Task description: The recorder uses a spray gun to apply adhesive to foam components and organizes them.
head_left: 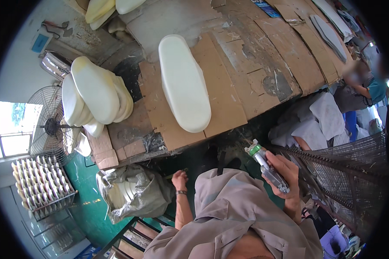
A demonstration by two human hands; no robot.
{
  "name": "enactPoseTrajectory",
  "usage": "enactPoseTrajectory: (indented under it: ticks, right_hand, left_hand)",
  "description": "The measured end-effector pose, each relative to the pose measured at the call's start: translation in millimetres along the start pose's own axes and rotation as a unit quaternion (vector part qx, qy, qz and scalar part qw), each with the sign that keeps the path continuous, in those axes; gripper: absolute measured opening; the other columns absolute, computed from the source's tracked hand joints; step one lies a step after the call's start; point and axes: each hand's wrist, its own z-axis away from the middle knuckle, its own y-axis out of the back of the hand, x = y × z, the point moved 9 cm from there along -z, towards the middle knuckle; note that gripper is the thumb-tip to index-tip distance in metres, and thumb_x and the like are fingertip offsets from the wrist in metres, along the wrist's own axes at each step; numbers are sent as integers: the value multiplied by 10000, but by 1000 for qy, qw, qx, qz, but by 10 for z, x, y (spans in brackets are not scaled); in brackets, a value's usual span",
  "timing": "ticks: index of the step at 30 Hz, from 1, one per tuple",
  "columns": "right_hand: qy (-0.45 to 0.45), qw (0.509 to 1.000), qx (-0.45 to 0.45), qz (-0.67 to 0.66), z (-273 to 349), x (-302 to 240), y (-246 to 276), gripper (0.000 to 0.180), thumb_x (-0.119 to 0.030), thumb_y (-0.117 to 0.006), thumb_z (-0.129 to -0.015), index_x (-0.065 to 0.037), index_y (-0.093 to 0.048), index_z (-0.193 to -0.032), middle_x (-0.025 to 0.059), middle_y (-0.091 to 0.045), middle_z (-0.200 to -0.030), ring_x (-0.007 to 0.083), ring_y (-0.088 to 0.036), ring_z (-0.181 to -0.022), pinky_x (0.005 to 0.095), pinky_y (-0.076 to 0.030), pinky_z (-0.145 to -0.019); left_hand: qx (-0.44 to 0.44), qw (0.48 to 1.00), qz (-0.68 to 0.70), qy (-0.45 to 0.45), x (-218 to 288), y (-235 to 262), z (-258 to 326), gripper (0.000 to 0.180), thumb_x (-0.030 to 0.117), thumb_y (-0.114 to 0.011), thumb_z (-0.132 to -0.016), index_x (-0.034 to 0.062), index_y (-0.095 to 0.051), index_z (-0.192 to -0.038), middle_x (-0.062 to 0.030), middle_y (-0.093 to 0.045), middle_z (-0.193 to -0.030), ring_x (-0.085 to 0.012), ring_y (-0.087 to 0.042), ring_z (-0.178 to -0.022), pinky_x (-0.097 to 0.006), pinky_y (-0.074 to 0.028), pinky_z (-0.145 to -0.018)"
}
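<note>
My right hand (288,173) is wrapped round a silver spray gun (270,169) with a green ring near its pale tip. The tip points toward the table edge, away from my body. My left hand (180,180) hangs curled at my left side, below the table edge, with nothing visible in it. In front of me, a long white foam pad (183,84) with rounded ends lies flat on a sheet of brown cardboard (222,95). Neither hand touches the pad.
Several similar pads (95,90) are piled on the table's left, beside a standing fan (52,126). A filled sack (136,192) sits below, and a rack of pale pieces (43,185) stands farther left. Dark mesh (345,168) lies close on my right; another person (354,93) is beyond.
</note>
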Motion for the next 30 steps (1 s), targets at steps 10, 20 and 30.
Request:
enactPoseTrajectory:
  ticks: [10,20,30]
  right_hand:
    - [-50,999,8,17,440,34,-65,504,-82,-735,-857,74,-588,-1314,152,-692,-901,222,-676,-760,311,-534,-709]
    - [-129,991,12,23,504,105,-206,536,12,-714,-822,44,-584,-1341,147,-673,-911,224,-663,-780,310,-522,-725]
    - [-118,993,-6,18,290,233,-377,553,14,-722,-814,31,-584,-1349,151,-660,-906,232,-633,-763,301,-506,-716]
  left_hand:
    - [-51,602,-372,-705,3251,-2370,755,816,205,-745,-866,-37,-320,-1519,-243,-336,-1579,-438,-313,-1460,-488,-306,-1193]
    - [8,509,-452,-732,4061,-3039,61,992,529,-688,-865,-105,-278,-1509,-286,-218,-1615,-424,-218,-1502,-504,-225,-1223]
    - [-37,575,-455,-679,3263,-2559,258,851,366,-744,-854,-72,-357,-1472,-235,-341,-1549,-396,-287,-1463,-496,-291,-1184]
